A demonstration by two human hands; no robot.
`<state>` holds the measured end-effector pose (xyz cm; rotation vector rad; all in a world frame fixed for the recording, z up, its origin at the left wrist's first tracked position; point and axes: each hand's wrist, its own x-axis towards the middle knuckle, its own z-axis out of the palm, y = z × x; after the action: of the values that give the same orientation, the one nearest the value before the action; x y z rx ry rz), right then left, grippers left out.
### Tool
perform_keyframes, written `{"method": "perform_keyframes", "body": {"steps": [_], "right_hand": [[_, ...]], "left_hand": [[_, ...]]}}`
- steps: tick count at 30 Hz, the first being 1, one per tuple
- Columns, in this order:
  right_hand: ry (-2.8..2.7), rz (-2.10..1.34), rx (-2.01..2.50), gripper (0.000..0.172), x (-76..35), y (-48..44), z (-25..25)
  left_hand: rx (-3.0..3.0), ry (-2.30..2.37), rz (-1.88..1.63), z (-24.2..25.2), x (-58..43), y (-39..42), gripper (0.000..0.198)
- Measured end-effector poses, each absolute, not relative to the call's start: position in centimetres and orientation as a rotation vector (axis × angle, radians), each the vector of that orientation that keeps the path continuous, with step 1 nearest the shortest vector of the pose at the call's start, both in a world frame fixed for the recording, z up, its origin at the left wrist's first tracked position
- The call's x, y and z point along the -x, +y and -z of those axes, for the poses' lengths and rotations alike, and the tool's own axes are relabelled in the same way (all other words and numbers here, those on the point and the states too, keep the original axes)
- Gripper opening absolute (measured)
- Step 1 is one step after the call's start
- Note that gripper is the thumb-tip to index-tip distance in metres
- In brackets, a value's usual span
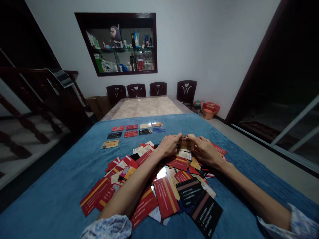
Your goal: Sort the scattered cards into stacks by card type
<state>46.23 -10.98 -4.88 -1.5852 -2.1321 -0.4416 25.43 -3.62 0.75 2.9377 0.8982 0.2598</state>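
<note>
A loose pile of overlapping cards, mostly red with some black and tan, is spread over the blue cloth; one red card [165, 196] lies near its front. At the pile's far edge, my left hand [170, 144] and my right hand [205, 149] both have their fingers closed on a tan card [186, 142], one at each side. Further back on the left, several cards lie in two rows, among them a black card [114, 135] and a blue card [159, 130]. A yellow card [110, 144] lies by itself in front of those rows.
The blue cloth [62, 172] covers the near part of a long table, whose patterned top [149, 105] shows beyond. Dark chairs [186, 91] stand at the far end. A wall shelf holds bottles and a plush toy [115, 36]. An orange bucket [208, 113] is on the floor, right.
</note>
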Motion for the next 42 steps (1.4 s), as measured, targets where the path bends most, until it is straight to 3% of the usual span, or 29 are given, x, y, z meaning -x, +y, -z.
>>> {"method": "perform_keyframes", "body": {"steps": [21, 42], "right_hand": [[-2.134, 0.732, 1.543, 0.042, -46.2, -11.0, 5.1], [-2.145, 0.609, 1.552, 0.044, -46.1, -11.4, 3.5]], "left_hand": [[-2.915, 0.917, -0.228, -0.8, -25.5, -3.9, 0.045], [-2.894, 0.969, -0.151, -2.4, -25.8, -3.8, 0.045]]}}
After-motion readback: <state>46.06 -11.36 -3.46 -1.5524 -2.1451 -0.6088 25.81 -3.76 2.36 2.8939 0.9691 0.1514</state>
